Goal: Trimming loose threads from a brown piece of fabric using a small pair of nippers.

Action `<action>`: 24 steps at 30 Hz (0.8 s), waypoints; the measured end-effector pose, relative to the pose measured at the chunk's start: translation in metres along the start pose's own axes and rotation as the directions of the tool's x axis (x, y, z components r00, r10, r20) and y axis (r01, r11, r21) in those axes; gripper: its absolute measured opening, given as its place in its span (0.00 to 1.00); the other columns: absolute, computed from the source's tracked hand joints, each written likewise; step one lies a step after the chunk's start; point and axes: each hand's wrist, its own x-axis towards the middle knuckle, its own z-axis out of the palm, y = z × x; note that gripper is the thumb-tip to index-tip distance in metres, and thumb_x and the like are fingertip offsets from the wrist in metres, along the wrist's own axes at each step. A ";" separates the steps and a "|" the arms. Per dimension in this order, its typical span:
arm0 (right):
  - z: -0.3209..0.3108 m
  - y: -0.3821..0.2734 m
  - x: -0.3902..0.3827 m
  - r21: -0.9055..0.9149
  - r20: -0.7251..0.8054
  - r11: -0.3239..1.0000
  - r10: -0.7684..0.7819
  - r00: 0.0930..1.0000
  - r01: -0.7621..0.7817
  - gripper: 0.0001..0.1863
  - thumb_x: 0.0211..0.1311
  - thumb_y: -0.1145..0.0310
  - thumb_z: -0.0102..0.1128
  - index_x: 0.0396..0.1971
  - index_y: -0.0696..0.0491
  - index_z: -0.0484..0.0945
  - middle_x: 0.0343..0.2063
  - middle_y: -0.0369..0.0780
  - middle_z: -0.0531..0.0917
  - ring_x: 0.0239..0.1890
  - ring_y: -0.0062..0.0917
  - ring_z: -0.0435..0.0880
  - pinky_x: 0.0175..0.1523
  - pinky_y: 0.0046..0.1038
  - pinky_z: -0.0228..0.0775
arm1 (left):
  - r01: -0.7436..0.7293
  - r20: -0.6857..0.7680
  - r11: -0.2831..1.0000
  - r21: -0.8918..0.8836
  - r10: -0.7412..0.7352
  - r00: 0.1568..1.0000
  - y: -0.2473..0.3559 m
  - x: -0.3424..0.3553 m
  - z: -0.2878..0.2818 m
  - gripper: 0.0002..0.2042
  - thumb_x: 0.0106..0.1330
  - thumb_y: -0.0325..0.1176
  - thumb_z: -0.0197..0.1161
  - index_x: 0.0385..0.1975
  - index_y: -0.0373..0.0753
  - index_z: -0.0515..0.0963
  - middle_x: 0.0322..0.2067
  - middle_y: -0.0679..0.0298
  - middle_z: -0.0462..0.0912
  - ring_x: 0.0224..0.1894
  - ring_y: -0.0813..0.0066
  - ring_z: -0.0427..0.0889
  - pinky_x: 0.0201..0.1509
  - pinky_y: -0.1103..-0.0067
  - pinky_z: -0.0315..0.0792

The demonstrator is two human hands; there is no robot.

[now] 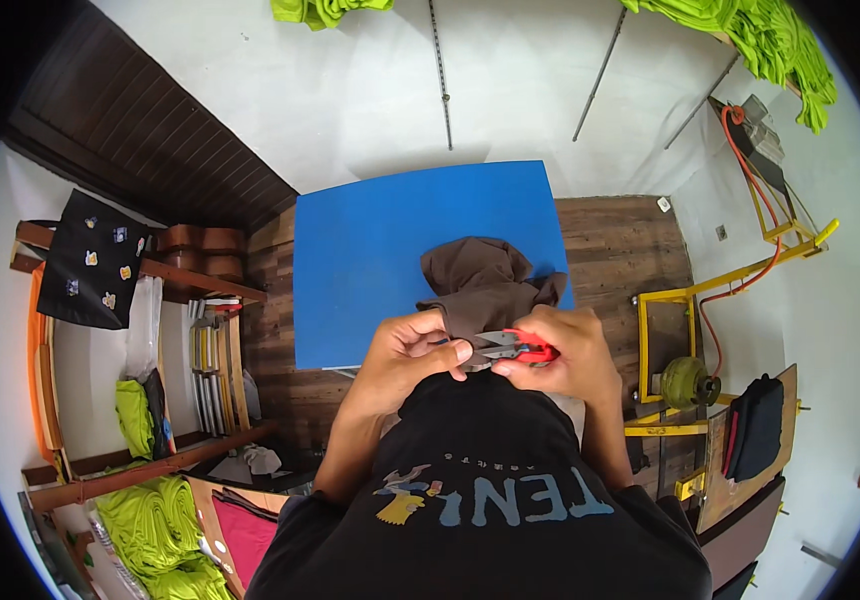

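A dark brown cloth [485, 290] lies bunched on the near right part of the blue table [380, 255], one end drawn toward my body. My left hand [400, 360] pinches that end between thumb and fingers. Closed around red-handled thread snips [532, 347], my right hand [578, 350] is just to the right of it. The grey blades point left, at the cloth beside my left fingertips. Whether the blades touch the fabric, I cannot tell.
Right of the table stands a yellow metal frame [645, 345] with a red hose [775, 225] and a green gas cylinder [688, 383]. At left are a wooden rack [200, 283] and lime-green cloth piles [155, 530]. A board [795, 440] carries folded dark cloth.
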 end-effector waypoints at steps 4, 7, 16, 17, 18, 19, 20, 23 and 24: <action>-0.004 0.002 -0.003 -0.003 -0.047 1.000 0.003 0.999 -0.003 0.18 0.38 0.67 0.78 0.25 0.56 0.76 0.20 0.37 0.79 0.19 0.28 0.79 0.23 0.25 0.69 | 0.019 -0.007 1.000 -0.004 -0.019 1.000 0.000 0.009 0.014 0.05 0.62 0.24 0.63 0.36 0.30 0.78 0.32 0.63 0.80 0.32 0.81 0.78 0.33 0.82 0.76; -0.014 0.003 -0.007 -0.022 -0.045 1.000 0.015 0.999 -0.016 0.18 0.39 0.65 0.78 0.25 0.55 0.76 0.19 0.37 0.79 0.19 0.27 0.79 0.23 0.25 0.68 | 0.043 -0.036 0.999 0.006 -0.043 0.998 0.009 0.011 0.031 0.04 0.62 0.24 0.63 0.33 0.31 0.78 0.31 0.64 0.79 0.31 0.82 0.78 0.33 0.83 0.75; -0.033 -0.002 -0.023 -0.041 -0.065 0.998 0.034 0.997 -0.037 0.20 0.38 0.61 0.79 0.23 0.56 0.75 0.17 0.37 0.76 0.17 0.28 0.75 0.21 0.26 0.64 | 0.060 0.024 0.995 0.082 -0.062 0.998 0.006 0.009 0.042 0.08 0.62 0.23 0.62 0.40 0.30 0.77 0.34 0.63 0.78 0.34 0.80 0.78 0.34 0.81 0.77; -0.034 -0.002 -0.025 -0.042 -0.069 0.998 0.037 0.997 -0.040 0.20 0.38 0.61 0.79 0.23 0.56 0.75 0.17 0.37 0.76 0.17 0.28 0.75 0.21 0.26 0.64 | 0.071 0.034 0.995 0.074 -0.074 0.997 0.009 0.010 0.047 0.03 0.63 0.23 0.62 0.34 0.30 0.77 0.30 0.68 0.75 0.33 0.84 0.77 0.35 0.83 0.75; -0.035 -0.003 -0.027 -0.034 -0.067 0.999 0.041 0.997 -0.043 0.20 0.38 0.61 0.79 0.23 0.56 0.75 0.17 0.37 0.76 0.17 0.28 0.75 0.21 0.26 0.64 | 0.072 0.038 0.994 0.076 -0.076 0.996 0.011 0.009 0.050 0.03 0.63 0.23 0.62 0.34 0.30 0.77 0.30 0.68 0.75 0.33 0.84 0.77 0.35 0.83 0.75; -0.035 -0.004 -0.028 -0.025 -0.065 0.999 0.045 0.997 -0.046 0.20 0.38 0.61 0.79 0.23 0.56 0.75 0.17 0.37 0.76 0.17 0.28 0.75 0.21 0.26 0.64 | 0.076 0.034 0.994 0.073 -0.079 0.996 0.013 0.009 0.053 0.04 0.63 0.24 0.62 0.34 0.30 0.77 0.31 0.67 0.75 0.33 0.84 0.76 0.35 0.83 0.75; -0.034 -0.005 -0.029 -0.027 -0.069 0.998 0.047 0.997 -0.049 0.20 0.38 0.61 0.79 0.23 0.56 0.75 0.17 0.37 0.76 0.17 0.28 0.75 0.21 0.26 0.64 | 0.080 0.029 0.994 0.069 -0.082 0.996 0.014 0.008 0.053 0.05 0.63 0.24 0.62 0.35 0.30 0.77 0.31 0.67 0.75 0.33 0.84 0.76 0.35 0.83 0.75; -0.032 -0.007 -0.029 -0.036 -0.061 0.999 0.038 0.997 -0.041 0.20 0.39 0.62 0.78 0.22 0.56 0.75 0.17 0.37 0.76 0.17 0.29 0.75 0.21 0.27 0.64 | 0.056 0.047 0.992 0.113 -0.062 0.997 0.011 0.002 0.050 0.06 0.63 0.24 0.62 0.36 0.30 0.76 0.32 0.66 0.76 0.33 0.84 0.76 0.35 0.83 0.75; -0.030 -0.006 -0.030 -0.033 -0.043 0.999 0.041 0.998 -0.042 0.19 0.40 0.62 0.78 0.22 0.56 0.74 0.17 0.37 0.75 0.17 0.29 0.74 0.21 0.27 0.63 | 0.055 0.045 0.992 0.112 -0.060 0.997 0.010 -0.001 0.048 0.06 0.63 0.24 0.62 0.36 0.30 0.76 0.32 0.66 0.76 0.33 0.84 0.76 0.35 0.83 0.75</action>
